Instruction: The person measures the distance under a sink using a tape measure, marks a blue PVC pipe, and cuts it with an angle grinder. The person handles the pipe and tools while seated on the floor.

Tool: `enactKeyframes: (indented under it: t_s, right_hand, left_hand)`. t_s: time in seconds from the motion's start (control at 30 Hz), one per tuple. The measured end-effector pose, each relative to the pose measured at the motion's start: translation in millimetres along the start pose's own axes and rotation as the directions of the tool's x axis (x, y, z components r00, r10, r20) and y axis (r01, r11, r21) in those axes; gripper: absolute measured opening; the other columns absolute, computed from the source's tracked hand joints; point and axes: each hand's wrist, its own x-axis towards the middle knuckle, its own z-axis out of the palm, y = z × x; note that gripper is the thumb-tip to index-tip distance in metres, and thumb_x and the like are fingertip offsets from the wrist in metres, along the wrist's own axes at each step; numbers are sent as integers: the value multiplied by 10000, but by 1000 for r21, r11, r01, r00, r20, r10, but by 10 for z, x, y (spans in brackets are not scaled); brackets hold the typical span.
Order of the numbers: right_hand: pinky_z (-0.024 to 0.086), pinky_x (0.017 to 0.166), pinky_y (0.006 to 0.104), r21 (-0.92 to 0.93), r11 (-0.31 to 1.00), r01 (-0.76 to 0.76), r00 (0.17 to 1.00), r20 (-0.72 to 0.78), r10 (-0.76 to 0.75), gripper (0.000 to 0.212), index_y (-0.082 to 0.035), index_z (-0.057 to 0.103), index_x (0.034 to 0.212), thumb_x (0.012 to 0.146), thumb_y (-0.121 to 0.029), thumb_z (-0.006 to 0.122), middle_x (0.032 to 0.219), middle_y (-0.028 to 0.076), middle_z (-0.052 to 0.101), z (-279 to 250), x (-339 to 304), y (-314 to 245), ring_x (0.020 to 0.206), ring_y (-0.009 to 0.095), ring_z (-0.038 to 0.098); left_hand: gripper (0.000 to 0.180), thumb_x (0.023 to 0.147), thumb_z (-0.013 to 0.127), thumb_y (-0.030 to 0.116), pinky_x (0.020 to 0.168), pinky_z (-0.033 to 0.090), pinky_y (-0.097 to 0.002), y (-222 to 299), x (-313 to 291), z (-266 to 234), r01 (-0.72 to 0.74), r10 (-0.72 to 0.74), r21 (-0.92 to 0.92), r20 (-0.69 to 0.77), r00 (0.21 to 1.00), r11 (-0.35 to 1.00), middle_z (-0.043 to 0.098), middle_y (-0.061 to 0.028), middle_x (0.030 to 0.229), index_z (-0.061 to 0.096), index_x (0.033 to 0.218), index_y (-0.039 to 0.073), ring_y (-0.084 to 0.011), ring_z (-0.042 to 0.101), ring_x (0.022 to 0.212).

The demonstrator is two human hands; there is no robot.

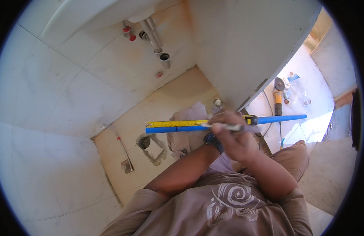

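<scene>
Together our hands keep a blue pipe [237, 122] level in front of us, above the tiled floor [178, 98], with a yellow measuring tape [176, 124] laid along its top edge. The tape's free end sits flush with the pipe's left end, and its dark case [250, 118] rests against the pipe just past our knuckles. Our right hand [233, 135] is curled around a white marker [225, 126], tip pointing left onto the tape and pipe. Our left hand [223, 118], a dark watch [213, 141] on its wrist, is mostly hidden behind the right, so we cannot tell its fingers' hold for certain; it appears to pinch pipe and tape together.

To mark well, we judge the tape must lie flat and parallel, its end not slipping off the pipe, and the marker should touch exactly at the reading, square to the pipe.

Below, a rough hole [144, 141] is cut in the floor beside a crumpled white cloth [186, 122] and a small can [217, 103]. Chrome drain pipes [156, 41] hang under a basin on the wall, and an angle grinder [277, 96] lies beyond the doorway.
</scene>
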Motion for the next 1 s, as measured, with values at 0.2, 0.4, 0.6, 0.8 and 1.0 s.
enactKeyframes:
  t_s: [0.2, 0.4, 0.6, 0.8, 1.0]
  right_hand:
    - [496, 784, 318, 138, 979, -150, 918, -347, 190, 320, -16, 553, 1316, 1133, -275, 511, 946, 37, 583, -1136, -213, -93, 838, 145, 585]
    - [528, 804, 440, -619, 741, -259, 962, -94, 258, 277, -33, 580, 1307, 1068, -172, 599, 1126, 143, 608, -1552, -350, 206, 875, 306, 648]
    - [570, 801, 488, -693, 697, -182, 965, 10, 262, 210, -62, 682, 1167, 1025, -215, 661, 1008, 143, 722, -1317, -356, 406, 936, 382, 721]
    - [572, 771, 478, -795, 607, 10, 964, 169, 206, 166, -133, 690, 1091, 1001, -272, 671, 984, 99, 729, -1293, -288, 491, 907, 357, 736]
    - [573, 772, 492, -836, 540, 100, 910, 296, 290, 134, -147, 706, 1048, 952, -238, 684, 964, 71, 726, -1305, -162, 413, 907, 330, 750]
  left_hand:
    - [421, 855, 711, 167, 825, 577, -496, 63, 72, -187, 47, -37, -53, 180, 983, 998, 717, -171, 1112, 606, 1251, 68, -372, 724, 955]
    - [580, 845, 736, 197, 884, 566, -531, 135, 110, -438, 35, -8, -181, 149, 989, 983, 722, -186, 1199, 571, 1377, 34, -432, 714, 981]
    - [453, 970, 744, 304, 861, 575, -486, 154, 113, -493, 161, -102, -320, 193, 976, 934, 751, -198, 1142, 558, 1309, 67, -408, 730, 1034]
    - [326, 1006, 717, 309, 757, 569, -497, 118, 108, -513, -9, 25, -363, 39, 999, 932, 749, -173, 1026, 580, 1194, 80, -393, 734, 915]
    - [291, 1005, 704, 229, 788, 551, -526, 87, 76, -475, -46, 76, -219, 127, 989, 975, 738, -176, 1057, 614, 1233, 72, -413, 712, 942]
